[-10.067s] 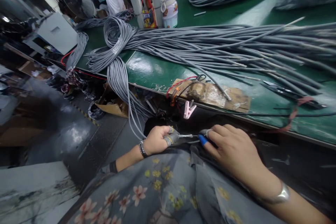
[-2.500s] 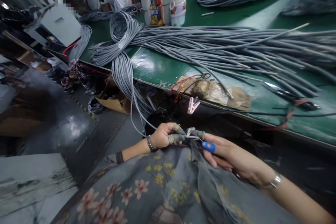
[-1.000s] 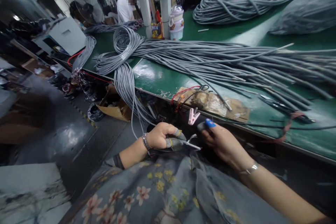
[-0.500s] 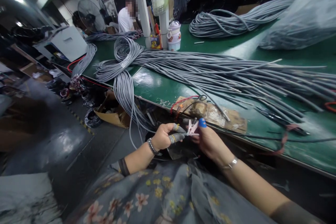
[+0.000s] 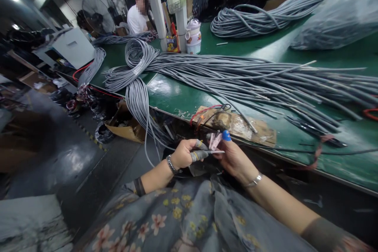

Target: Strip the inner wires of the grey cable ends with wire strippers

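Note:
My left hand (image 5: pixel 183 154) is closed on a grey cable (image 5: pixel 217 152), whose end points right past the fingertips. Grey coverings with yellow bands wrap its thumb and a finger. Just to the right, my right hand (image 5: pixel 238 161) pinches a small pale pink clip (image 5: pixel 215 141) that looks like a clothes peg. A blue cover sits on the right thumb. The clip is just above the cable end; whether they touch, I cannot tell. Some right fingers are hidden behind the clip and cable.
A long bundle of grey cables (image 5: pixel 206 73) lies across the green table (image 5: pixel 165 86), part hanging over its edge. Taped cardboard (image 5: pixel 265 134) and dark pliers (image 5: pixel 315 130) lie near that edge. Behind are a coiled bundle (image 5: pixel 245 23), a plastic bag (image 5: pixel 333 23) and a seated person (image 5: pixel 136 19).
The pink clip has come off the cable end and tilted upward in my right hand. More of the cable end now shows. My left hand keeps its grip, and the view has shifted slightly.

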`<state>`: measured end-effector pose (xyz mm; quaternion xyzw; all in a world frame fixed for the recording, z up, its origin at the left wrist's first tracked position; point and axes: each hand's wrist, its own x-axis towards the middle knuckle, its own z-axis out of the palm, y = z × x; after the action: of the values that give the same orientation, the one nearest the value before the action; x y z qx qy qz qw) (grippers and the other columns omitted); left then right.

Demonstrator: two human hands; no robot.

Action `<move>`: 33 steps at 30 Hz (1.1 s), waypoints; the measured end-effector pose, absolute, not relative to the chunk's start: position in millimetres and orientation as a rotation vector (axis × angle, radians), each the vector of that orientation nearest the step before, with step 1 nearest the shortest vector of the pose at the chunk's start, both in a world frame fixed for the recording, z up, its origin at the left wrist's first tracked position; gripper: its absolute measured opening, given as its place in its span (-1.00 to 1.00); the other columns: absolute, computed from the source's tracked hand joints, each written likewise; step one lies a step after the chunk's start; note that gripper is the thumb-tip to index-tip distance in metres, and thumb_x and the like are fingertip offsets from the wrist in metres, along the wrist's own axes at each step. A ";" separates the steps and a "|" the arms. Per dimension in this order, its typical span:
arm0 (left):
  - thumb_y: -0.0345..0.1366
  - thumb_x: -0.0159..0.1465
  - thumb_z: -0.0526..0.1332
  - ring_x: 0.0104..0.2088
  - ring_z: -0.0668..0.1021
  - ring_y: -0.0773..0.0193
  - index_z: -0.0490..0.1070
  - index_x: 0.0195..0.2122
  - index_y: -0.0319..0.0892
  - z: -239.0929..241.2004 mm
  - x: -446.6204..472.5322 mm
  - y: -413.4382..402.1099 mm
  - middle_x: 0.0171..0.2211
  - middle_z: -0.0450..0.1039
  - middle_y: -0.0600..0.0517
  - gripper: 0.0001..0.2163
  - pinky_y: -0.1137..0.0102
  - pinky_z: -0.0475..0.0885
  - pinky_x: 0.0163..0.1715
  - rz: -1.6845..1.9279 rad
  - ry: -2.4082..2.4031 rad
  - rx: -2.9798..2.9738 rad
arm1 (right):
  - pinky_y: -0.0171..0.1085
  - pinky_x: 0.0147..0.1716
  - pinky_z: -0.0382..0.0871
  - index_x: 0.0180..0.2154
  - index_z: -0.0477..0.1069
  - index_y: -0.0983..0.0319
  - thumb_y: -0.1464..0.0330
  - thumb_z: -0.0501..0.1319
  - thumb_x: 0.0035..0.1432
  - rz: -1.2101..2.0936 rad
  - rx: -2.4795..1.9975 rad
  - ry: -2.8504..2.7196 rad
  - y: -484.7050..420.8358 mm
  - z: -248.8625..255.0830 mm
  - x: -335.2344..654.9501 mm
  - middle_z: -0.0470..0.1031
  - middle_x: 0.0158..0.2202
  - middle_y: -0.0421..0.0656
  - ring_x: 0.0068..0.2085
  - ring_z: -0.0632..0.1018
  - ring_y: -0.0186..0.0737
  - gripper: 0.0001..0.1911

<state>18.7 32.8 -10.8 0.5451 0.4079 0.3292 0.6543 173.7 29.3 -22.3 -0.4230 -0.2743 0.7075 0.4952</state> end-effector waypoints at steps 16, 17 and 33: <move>0.09 -0.15 0.43 -0.62 0.42 0.43 0.50 -0.47 -0.33 -17.0 -2.1 8.3 -0.62 0.41 0.04 -0.50 0.50 0.33 -0.58 0.751 0.909 1.254 | -0.38 -0.69 -0.32 -0.44 0.38 0.22 -0.18 0.30 -0.19 1.896 -1.001 -0.771 19.2 -22.3 189.7 0.25 -0.59 -0.29 -0.65 -0.08 -0.50 -0.41; 0.08 -0.16 0.43 -0.62 0.42 0.43 0.50 -0.47 -0.33 -17.0 -1.3 9.0 -0.62 0.41 0.04 -0.50 0.50 0.33 -0.58 0.757 0.915 1.250 | -0.38 -0.69 -0.30 -0.44 0.38 0.22 -0.20 0.28 -0.16 1.896 -0.999 -0.806 19.8 -19.8 189.2 0.19 -0.64 -0.31 -0.66 -0.07 -0.49 -0.40; 0.09 -0.16 0.43 -0.58 0.43 0.44 0.45 -0.49 -0.31 -16.2 22.4 21.9 -0.61 0.42 0.06 -0.50 0.49 0.33 -0.49 0.882 0.863 1.147 | -0.45 -0.71 -0.11 -0.56 0.43 0.27 -0.04 0.50 -0.39 1.853 -0.909 -0.569 28.0 -16.8 177.8 0.26 -0.60 -0.26 -0.62 0.06 -0.53 -0.45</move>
<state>22.4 21.9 -16.2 0.5079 0.3821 0.3905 0.6659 177.8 28.0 -16.8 -0.3724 -0.2332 0.7595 0.4798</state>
